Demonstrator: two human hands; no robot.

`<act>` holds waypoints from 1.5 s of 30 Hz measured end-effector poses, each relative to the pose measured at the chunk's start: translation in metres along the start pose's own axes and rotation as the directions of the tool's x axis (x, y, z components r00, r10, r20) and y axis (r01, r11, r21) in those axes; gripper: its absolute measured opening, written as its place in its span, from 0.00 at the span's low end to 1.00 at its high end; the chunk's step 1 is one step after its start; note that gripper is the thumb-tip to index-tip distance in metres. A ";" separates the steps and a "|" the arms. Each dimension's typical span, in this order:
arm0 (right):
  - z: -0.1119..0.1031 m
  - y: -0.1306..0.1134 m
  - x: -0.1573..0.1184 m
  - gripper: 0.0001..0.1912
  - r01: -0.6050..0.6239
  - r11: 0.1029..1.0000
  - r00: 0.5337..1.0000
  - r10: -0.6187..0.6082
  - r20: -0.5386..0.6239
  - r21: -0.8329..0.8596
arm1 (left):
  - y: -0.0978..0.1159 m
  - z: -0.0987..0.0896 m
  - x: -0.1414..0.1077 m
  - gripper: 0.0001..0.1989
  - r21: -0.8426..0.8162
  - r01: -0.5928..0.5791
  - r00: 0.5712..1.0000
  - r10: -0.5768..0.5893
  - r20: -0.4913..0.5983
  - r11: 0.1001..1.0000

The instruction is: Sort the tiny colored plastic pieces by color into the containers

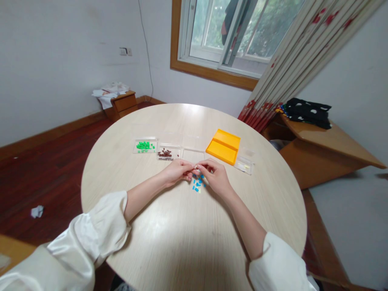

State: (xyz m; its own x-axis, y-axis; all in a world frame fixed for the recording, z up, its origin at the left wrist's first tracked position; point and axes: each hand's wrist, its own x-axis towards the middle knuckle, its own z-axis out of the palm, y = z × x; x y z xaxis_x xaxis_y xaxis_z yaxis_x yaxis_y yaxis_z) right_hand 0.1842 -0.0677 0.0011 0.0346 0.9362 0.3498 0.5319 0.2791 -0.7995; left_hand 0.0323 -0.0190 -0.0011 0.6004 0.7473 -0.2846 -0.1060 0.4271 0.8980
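My left hand (179,170) and my right hand (214,174) meet over the middle of the table, fingertips pinched together. Something tiny and pale shows between them, too small to name. Below the fingers lie several small blue pieces (197,184) loose on the table, with a few pale yellow ones among them. Just beyond my left hand is a clear box of dark brown pieces (165,153). Farther left, another clear box holds green pieces (144,146). A third clear box (193,154) sits behind my hands, partly hidden by them.
An open orange-yellow case (224,146) lies at the back right of the round table (182,234). Beside it is a clear box (244,165) with pale yellow pieces. A wooden cabinet (330,157) with dark folded cloth (309,113) stands past the right edge.
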 end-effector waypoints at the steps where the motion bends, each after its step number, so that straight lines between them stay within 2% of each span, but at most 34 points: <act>1: 0.002 -0.001 0.000 0.10 -0.001 1.000 1.000 0.001 0.005 0.007 | 0.000 0.000 -0.001 0.10 -0.002 0.004 1.000 -0.004 0.010 1.000; 18: 0.007 0.006 0.000 0.11 -0.090 0.988 0.995 0.094 -0.026 0.122 | -0.002 -0.002 0.000 0.11 -0.068 0.023 0.997 -0.018 0.082 0.997; 28: 0.009 0.008 0.001 0.10 -0.145 0.961 0.989 0.144 0.024 0.237 | 0.000 -0.002 -0.002 0.10 -0.083 0.039 0.995 -0.031 0.100 0.996; 37: 0.006 0.009 0.000 0.12 -0.081 0.983 0.997 0.081 0.008 0.163 | 0.001 -0.001 -0.001 0.07 -0.138 0.087 0.995 -0.080 0.054 0.987; 45: 0.004 0.008 -0.003 0.10 0.123 0.992 0.992 -0.123 -0.013 -0.002 | -0.001 -0.004 0.000 0.08 -0.162 0.063 0.996 -0.051 0.073 0.985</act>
State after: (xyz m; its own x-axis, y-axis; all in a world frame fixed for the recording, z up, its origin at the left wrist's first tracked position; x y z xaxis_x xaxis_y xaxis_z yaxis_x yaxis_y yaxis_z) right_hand 0.1846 -0.0673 -0.0082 -0.0202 0.8921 0.4514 0.5340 0.3913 -0.7495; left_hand 0.0297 -0.0175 -0.0036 0.6612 0.6853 -0.3052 -0.1949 0.5498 0.8122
